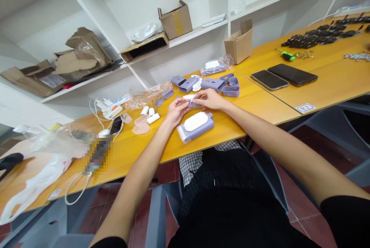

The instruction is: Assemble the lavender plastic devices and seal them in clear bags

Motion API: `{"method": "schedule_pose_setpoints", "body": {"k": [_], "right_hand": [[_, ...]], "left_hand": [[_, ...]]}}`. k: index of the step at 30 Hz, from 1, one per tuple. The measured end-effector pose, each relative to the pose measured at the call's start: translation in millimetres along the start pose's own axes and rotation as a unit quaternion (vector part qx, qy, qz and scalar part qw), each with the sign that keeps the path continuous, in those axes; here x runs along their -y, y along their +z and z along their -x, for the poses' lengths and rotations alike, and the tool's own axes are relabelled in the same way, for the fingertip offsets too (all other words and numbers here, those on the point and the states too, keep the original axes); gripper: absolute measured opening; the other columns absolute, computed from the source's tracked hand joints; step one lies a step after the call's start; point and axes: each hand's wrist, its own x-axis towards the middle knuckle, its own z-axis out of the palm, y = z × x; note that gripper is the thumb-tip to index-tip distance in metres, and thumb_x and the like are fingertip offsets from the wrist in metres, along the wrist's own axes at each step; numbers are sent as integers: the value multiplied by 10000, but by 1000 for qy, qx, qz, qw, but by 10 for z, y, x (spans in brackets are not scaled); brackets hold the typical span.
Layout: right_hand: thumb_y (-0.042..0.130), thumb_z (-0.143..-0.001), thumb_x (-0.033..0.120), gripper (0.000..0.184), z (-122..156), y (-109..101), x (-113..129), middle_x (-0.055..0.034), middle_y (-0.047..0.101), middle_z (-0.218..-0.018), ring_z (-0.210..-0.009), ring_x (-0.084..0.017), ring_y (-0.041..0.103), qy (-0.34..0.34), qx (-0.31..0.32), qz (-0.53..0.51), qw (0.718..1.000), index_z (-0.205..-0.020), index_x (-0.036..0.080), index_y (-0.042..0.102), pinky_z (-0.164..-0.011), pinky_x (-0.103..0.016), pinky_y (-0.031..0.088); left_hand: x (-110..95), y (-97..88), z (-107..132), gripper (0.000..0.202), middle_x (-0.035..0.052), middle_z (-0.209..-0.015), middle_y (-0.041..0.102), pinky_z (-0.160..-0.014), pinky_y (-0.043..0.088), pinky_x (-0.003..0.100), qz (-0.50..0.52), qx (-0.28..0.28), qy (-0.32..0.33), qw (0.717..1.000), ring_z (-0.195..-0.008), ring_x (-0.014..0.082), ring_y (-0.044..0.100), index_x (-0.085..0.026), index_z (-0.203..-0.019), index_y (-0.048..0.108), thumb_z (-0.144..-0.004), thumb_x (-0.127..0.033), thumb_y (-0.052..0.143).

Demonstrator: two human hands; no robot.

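Observation:
My left hand [177, 110] and my right hand [210, 99] meet over the yellow table [260, 105], both pinched on a small lilac and white part [192, 101] held between their fingertips. Just in front of them lies a lilac device with a white oval top [195, 125]. Behind the hands sit several lilac plastic housings [212, 84] and a clear bag with a white piece [214, 66].
Small white cylinders [152, 115] and clear pink pieces lie left of the hands. A charger, cables and plastic bags [43, 151] crowd the left end. Two phones [285, 76], a green screwdriver [286, 55] and black parts lie on the right table. Cardboard boxes [239, 44] stand by the shelves.

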Motion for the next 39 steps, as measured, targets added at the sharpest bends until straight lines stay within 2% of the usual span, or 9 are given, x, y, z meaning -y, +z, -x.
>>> {"method": "schedule_pose_setpoints", "body": {"k": [8, 14, 17, 20, 24, 28, 35, 39], "right_hand": [[759, -903, 501, 342, -4, -6, 6, -81, 809, -886, -491, -169, 675, 9, -6, 25, 1000, -955, 164, 789, -453, -293, 532], [776, -886, 514, 348, -5, -4, 0, -75, 801, -890, -523, -163, 678, 3, -1, 10, 1000, -921, 168, 783, -444, -278, 541], [856, -815, 449, 336, -6, -1, -4, -97, 795, -1005, -559, -158, 688, 13, 0, -8, 1000, -978, 164, 788, -449, -281, 566], [948, -695, 349, 454, -10, 0, -15, -125, 765, -1153, -671, -172, 724, 23, 5, -59, 998, -1068, 158, 773, -500, -289, 619], [982, -612, 226, 518, -20, -26, -25, -117, 757, -1162, -761, -187, 747, 34, 22, -109, 993, -1074, 162, 756, -627, -318, 668], [962, -604, 150, 535, -37, -75, -41, -114, 755, -1170, -807, -189, 750, 29, 17, -92, 995, -1098, 172, 757, -677, -309, 655], [964, -612, 157, 463, -54, -88, -108, -89, 788, -1018, -736, -163, 723, 12, 9, -2, 1000, -1032, 142, 768, -664, -273, 599], [961, -631, 171, 430, -45, -68, -125, -23, 776, -780, -670, -171, 716, 6, 19, 76, 997, -1023, 146, 785, -675, -272, 573]], "left_hand": [[8, 2, -11, 400, 27, -976, 774, -971, 621, 363, 1, 0, -4, 1000, -918, 159, 757, -179, -905, 601, -690, -145, 937], [6, -2, -12, 406, 29, -987, 779, -953, 618, 348, -5, 0, -4, 1000, -907, 156, 756, -181, -906, 602, -682, -153, 940], [5, -12, -16, 408, 23, -979, 776, -924, 616, 319, -3, -2, -2, 1000, -890, 146, 753, -179, -899, 608, -667, -143, 942], [5, -28, -26, 401, 18, -952, 767, -915, 617, 316, -10, -8, -4, 1000, -874, 146, 753, -178, -901, 621, -658, -129, 936], [11, -54, -46, 398, 8, -913, 751, -922, 621, 336, -18, -20, -9, 1000, -863, 147, 748, -178, -895, 617, -658, -117, 930], [35, -77, -64, 418, 7, -885, 730, -900, 632, 354, -30, -28, 2, 999, -860, 154, 732, -169, -864, 620, -607, -119, 945], [101, -109, -43, 407, 28, -911, 713, -902, 635, 433, -119, 5, 51, 992, -799, 169, 706, -149, -824, 654, -573, -225, 965], [119, -134, -28, 331, 25, -866, 734, -825, 623, 397, -209, 12, 75, 975, -724, 171, 695, -171, -841, 680, -624, -224, 924]]}}
